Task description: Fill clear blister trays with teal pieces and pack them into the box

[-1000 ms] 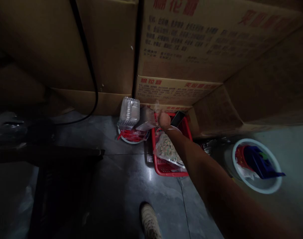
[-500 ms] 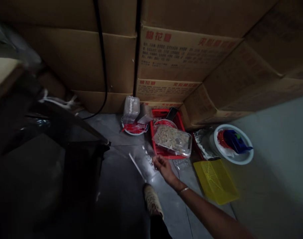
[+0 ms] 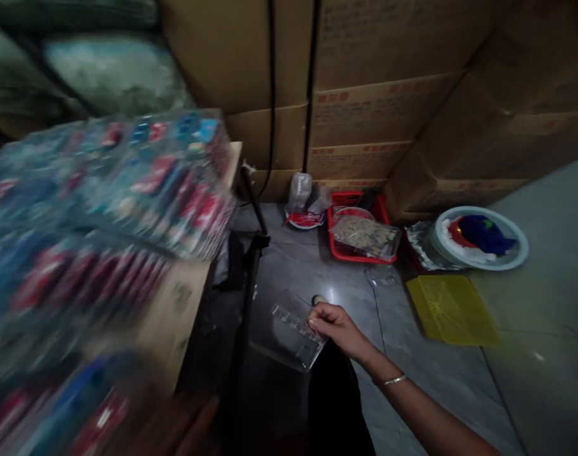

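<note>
My right hand (image 3: 333,326) pinches the edge of a clear plastic tray (image 3: 289,335) with moulded compartments, held above the floor in front of my leg. At the bottom left, my left hand (image 3: 184,421) is dark and smeared by motion, beside a blurred blue and red package (image 3: 103,405). What its fingers are doing is hidden. Rows of clear packs with red and blue contents (image 3: 175,183) cover the wooden table (image 3: 194,304) on the left.
Cardboard boxes (image 3: 359,114) are stacked along the back. A red basket (image 3: 350,254) holding a clear container, a bowl with stacked clear containers (image 3: 301,190), a pale tub (image 3: 519,250) and a yellow basket (image 3: 452,310) stand on the floor. A black table leg (image 3: 255,253) is close by.
The view has swung left, bringing the table of packs in. My right hand has drawn the clear tray up and closer. My left hand has come into view at bottom left.
</note>
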